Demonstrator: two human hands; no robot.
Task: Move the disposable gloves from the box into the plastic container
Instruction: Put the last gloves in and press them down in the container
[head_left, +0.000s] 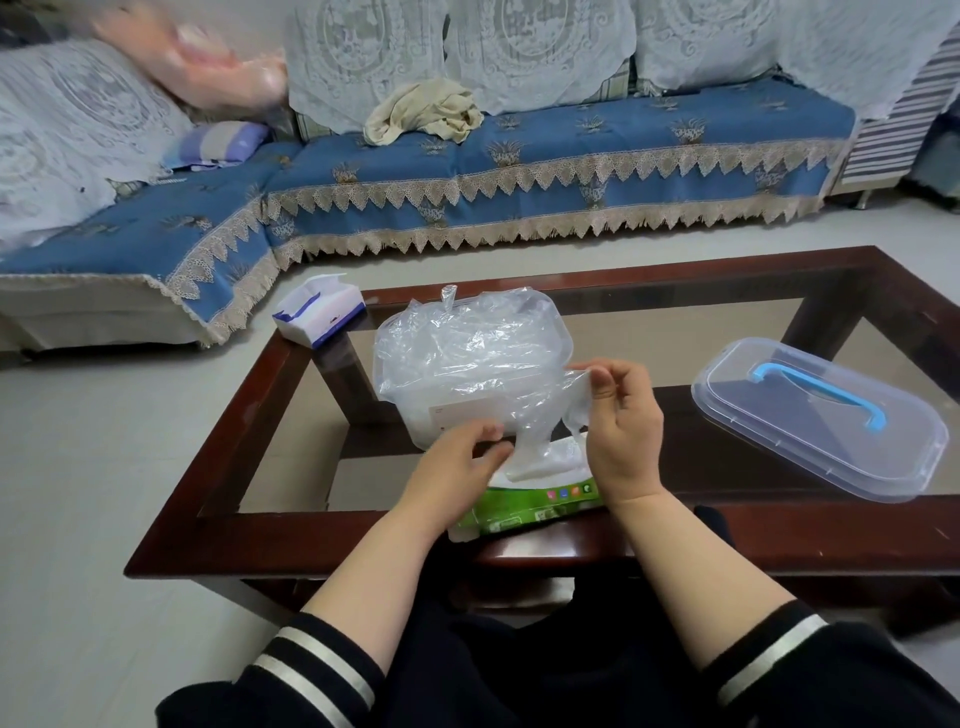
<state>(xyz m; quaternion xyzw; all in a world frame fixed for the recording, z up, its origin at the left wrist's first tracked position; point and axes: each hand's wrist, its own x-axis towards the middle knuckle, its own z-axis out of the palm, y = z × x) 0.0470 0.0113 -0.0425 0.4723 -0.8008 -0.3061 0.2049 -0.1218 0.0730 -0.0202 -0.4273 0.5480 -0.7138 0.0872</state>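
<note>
A green glove box (524, 512) lies at the table's near edge, with thin clear gloves sticking out of its top. Behind it stands the clear plastic container (400, 410), heaped with crumpled gloves (467, 338). My right hand (621, 431) pinches one clear glove (540, 415) at its upper end, stretched between the box and the container's rim. My left hand (457, 467) rests over the box's left part, fingertips touching the lower end of the same glove.
The container's clear lid (821, 421) with a blue handle lies on the table's right side. A white and blue tissue pack (319, 314) sits at the far left corner of the glass-topped wooden table (223, 431). A blue sofa (467, 171) stands beyond.
</note>
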